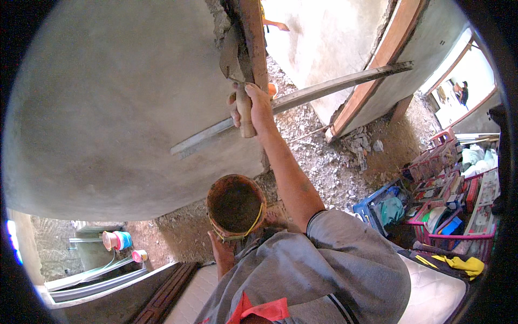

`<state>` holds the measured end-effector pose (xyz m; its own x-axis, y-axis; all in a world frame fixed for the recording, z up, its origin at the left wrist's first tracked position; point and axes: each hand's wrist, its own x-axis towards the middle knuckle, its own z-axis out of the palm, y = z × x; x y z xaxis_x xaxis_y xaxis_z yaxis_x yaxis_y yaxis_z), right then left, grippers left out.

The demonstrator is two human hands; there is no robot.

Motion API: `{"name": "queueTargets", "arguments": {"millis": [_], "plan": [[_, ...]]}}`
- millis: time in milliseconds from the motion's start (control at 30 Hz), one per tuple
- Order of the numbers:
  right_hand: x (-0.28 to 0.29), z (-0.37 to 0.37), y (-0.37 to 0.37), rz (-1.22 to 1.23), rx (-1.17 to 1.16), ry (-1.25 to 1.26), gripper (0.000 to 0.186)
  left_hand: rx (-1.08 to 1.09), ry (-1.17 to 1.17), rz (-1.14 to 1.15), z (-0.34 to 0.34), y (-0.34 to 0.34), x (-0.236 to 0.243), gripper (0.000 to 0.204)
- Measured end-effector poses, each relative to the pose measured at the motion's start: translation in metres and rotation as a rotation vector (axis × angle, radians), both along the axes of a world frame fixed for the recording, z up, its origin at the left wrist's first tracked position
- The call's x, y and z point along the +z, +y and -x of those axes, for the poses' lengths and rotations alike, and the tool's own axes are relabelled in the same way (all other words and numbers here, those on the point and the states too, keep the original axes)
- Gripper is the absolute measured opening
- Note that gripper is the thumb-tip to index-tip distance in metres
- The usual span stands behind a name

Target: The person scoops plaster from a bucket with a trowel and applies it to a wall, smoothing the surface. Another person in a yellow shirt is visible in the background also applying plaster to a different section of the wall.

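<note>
My right hand (256, 108) is closed around the wooden handle of a trowel (246, 114). Its metal blade (230, 53) points up against the rough broken edge of a grey plastered wall (118, 108), beside a wooden door frame post (252, 40). Lower down, my left hand (221, 255) supports a stained bucket (220, 186) from its near side; its fingers are partly hidden beneath it. Dark mortar-like material lies in the bucket, and a yellow handle hangs along its near rim.
A long straight bar (345, 85) spans the doorway behind my right hand. Rubble (329, 156) covers the ground. Plastic crates (431, 229) of tools stand at the right, near a pale mattress (437, 286). Coloured buckets (123, 240) are at the lower left. Another person's arm (277, 25) shows beyond the post.
</note>
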<state>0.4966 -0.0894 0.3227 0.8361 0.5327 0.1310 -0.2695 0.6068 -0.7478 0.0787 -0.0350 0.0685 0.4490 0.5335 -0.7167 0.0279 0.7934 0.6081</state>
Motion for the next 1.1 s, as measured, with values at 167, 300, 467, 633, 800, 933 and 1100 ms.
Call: {"name": "queueTargets", "arguments": {"millis": [167,300,467,633,800,933,1100], "plan": [[0.009,-0.016,-0.026,0.052,0.119,-0.026,0.042,0.027,-0.029,0.031,0.004,0.003,-0.011,0.079],[0.021,-0.030,-0.030,0.090,0.105,-0.021,0.040,0.046,-0.052,0.012,0.008,0.011,-0.020,0.080],[0.031,-0.046,-0.048,0.071,0.186,-0.065,0.040,-0.008,-0.053,-0.030,0.005,0.011,-0.013,0.088],[0.035,-0.064,-0.062,-0.006,0.332,-0.058,0.047,0.005,0.096,-0.102,-0.012,-0.001,0.020,0.093],[0.042,-0.082,-0.064,0.041,0.339,-0.057,0.045,-0.047,0.044,-0.115,-0.013,-0.006,0.040,0.094],[0.055,-0.092,-0.065,0.020,0.396,-0.013,0.044,-0.062,-0.028,-0.035,-0.011,0.002,0.025,0.096],[0.069,-0.106,-0.063,-0.075,0.460,0.036,0.035,-0.064,-0.016,-0.031,-0.010,0.008,0.005,0.097]]}}
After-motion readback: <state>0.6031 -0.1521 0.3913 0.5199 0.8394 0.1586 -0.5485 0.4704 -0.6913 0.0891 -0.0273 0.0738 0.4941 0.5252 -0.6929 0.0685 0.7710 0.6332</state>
